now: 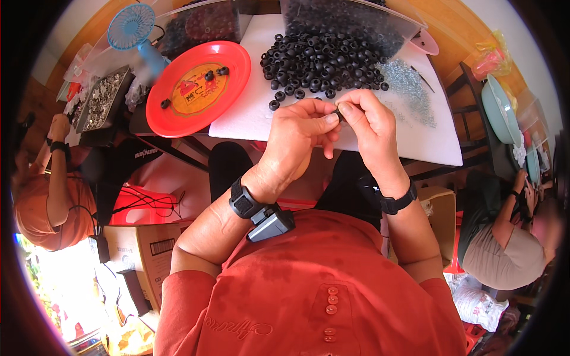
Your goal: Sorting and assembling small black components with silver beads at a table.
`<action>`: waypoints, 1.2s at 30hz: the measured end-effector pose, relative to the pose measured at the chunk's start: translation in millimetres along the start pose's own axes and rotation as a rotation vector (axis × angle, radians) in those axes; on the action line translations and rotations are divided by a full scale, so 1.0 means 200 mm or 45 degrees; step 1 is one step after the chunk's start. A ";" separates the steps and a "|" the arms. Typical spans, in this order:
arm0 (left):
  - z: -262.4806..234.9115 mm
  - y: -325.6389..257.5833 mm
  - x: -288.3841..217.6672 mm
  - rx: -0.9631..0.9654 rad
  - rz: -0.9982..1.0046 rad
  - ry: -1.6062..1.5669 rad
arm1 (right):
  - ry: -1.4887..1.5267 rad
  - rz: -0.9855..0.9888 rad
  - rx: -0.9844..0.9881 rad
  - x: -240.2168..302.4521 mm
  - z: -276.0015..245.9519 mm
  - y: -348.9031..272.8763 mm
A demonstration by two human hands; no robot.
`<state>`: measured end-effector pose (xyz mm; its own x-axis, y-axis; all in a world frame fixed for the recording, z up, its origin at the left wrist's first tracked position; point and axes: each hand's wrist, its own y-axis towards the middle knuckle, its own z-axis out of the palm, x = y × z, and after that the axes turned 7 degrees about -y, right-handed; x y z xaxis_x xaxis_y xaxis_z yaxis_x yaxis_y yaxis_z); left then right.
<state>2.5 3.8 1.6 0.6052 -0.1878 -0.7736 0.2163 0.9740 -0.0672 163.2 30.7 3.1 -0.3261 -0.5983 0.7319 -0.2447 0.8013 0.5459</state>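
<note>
Above the near edge of the white board (243, 115), my left hand (297, 133) and my right hand (375, 124) meet fingertip to fingertip. Both are closed in a pinch around a small black piece (338, 114), mostly covered by the thumbs and fingers. Just beyond my hands, a heap of black, round, bead-like pieces with holes (323, 62) spreads over the board, with a few loose ones at its near side. Right of the heap lies a scatter of tiny clear, bluish bits (409, 89).
A red plate (159, 121) with a few black pieces overlaps the board's left side. Behind it is a blue fan (132, 26). A clear bin (395, 35) stands at the heap's back. People work at left (53, 199) and right (504, 255); a cardboard box (139, 246) stands below left.
</note>
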 end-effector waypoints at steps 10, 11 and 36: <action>0.02 -0.02 0.02 -0.038 0.049 0.054 | -0.290 -0.171 -0.022 0.06 -0.03 -0.02; 0.03 -0.02 0.02 -0.048 0.056 0.065 | -0.334 -0.232 -0.028 0.05 -0.04 -0.02; 0.07 -0.02 0.05 -0.178 0.106 0.188 | -0.818 -0.543 -0.155 0.05 -0.02 -0.07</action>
<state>18.8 -4.1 3.9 0.4952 -0.0957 -0.8635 0.0558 0.9954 -0.0783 167.7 13.4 4.8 -0.7005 -0.7080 0.0898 -0.3775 0.4744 0.7953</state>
